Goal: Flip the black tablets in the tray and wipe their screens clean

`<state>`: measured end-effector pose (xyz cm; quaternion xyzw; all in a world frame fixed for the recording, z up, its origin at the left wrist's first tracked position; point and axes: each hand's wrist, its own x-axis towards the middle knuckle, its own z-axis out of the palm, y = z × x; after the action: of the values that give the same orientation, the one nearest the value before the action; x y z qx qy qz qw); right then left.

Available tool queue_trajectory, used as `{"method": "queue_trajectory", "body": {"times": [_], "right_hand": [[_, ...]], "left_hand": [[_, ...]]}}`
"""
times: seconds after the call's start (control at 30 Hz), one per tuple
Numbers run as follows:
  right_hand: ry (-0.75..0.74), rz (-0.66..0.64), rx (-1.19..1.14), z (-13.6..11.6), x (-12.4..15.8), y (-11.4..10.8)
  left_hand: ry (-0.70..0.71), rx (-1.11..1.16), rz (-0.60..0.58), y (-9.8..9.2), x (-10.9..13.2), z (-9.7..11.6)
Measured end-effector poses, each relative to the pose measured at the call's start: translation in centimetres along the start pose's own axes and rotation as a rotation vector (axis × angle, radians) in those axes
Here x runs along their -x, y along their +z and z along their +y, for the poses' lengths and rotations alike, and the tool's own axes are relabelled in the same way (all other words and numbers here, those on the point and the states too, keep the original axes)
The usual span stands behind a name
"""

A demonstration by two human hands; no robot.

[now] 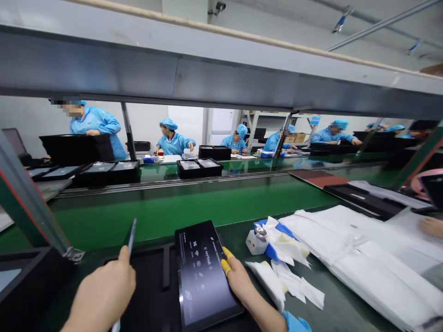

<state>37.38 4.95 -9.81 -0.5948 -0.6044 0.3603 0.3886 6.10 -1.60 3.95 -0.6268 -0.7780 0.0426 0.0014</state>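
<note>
From the head view, my right hand (238, 279) grips the right edge of a dark tablet (204, 274), yellow finger cots on the fingertips (226, 265) pressed to its rim. The tablet lies flat on the black tray (152, 286) in front of me, screen up, with white icons and printed lettering showing on what looks like a film across the glass. My left hand (104, 295) is closed round a thin grey strip (130, 240) that stands up and away from me; I cannot tell what it is.

Just right of the tablet, white wipes (284, 283) lie loose on the surface (332, 313) near a small white box (255, 240) and a stack of white sleeves (363, 253).

My reading: the tablet is seated and steadied, its film on, so the work on it looks barely begun.
</note>
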Motion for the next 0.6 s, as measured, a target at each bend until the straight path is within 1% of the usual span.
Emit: {"method": "queue_trajectory", "body": {"times": [0.1,0.17,0.23,0.33,0.4,0.47,0.53,0.6], "right_hand": [[-0.03,0.016,0.259,0.8,0.2,0.4],[-0.079,0.032,0.375,1.0,0.5,0.8],[-0.125,0.049,0.463,0.9,0.8,1.0],[-0.153,0.039,0.543,0.2,0.9,1.2],[-0.163,0.027,0.548,-0.4,0.7,1.4],[-0.148,0.018,0.536,-0.9,0.6,1.8],[-0.14,0.021,0.529,-1.4,0.8,2.0],[-0.197,0.051,0.521,-1.9,1.2,1.4]], "left_hand": [[0.057,0.019,0.063,1.7,-0.4,3.5],[0.118,0.042,0.119,3.5,-0.7,5.5],[0.167,0.051,0.158,5.6,-1.3,6.6],[0.176,0.047,0.182,8.7,-2.7,6.9],[0.162,0.052,0.191,10.4,-3.6,6.3],[0.157,0.067,0.197,11.7,-4.0,5.6],[0.194,0.092,0.207,12.7,-3.4,5.2],[0.271,0.125,0.223,13.6,-2.0,5.2]]}}
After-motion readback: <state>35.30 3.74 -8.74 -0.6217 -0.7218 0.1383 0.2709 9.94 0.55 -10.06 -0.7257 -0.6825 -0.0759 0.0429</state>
